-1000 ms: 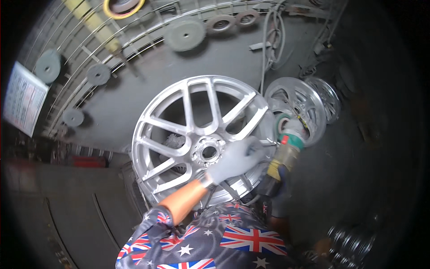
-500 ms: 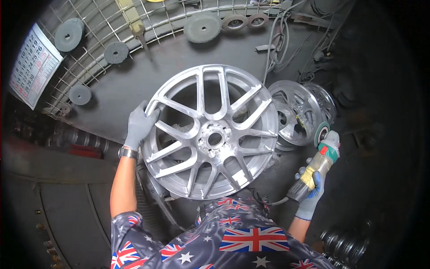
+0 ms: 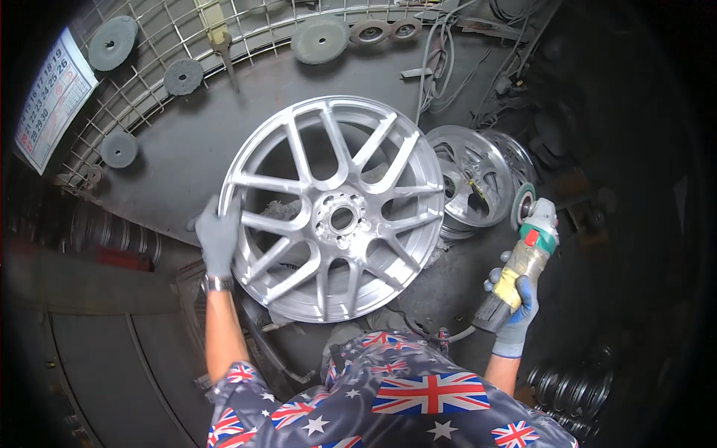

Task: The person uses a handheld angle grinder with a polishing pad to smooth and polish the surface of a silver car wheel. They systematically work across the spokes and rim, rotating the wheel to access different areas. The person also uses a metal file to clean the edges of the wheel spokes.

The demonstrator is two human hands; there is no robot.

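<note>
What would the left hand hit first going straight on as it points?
The silver wheel, at its left rim, which the left hand seems to touch. Past that, the line appears to run toward the small dark disc; depth is unclear.

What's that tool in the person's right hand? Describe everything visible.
It's a handheld power tool, apparently an angle grinder. A round disc sits at its grey, metal-looking head; behind come a green collar with a red patch, a worn tan body with yellow wrapping, and a dark rear end trailing a grey cord. It is held slanted, right of the large silver wheel and apart from it. The gloved right hand grips its body. Whether it is running, I cannot tell.
</note>
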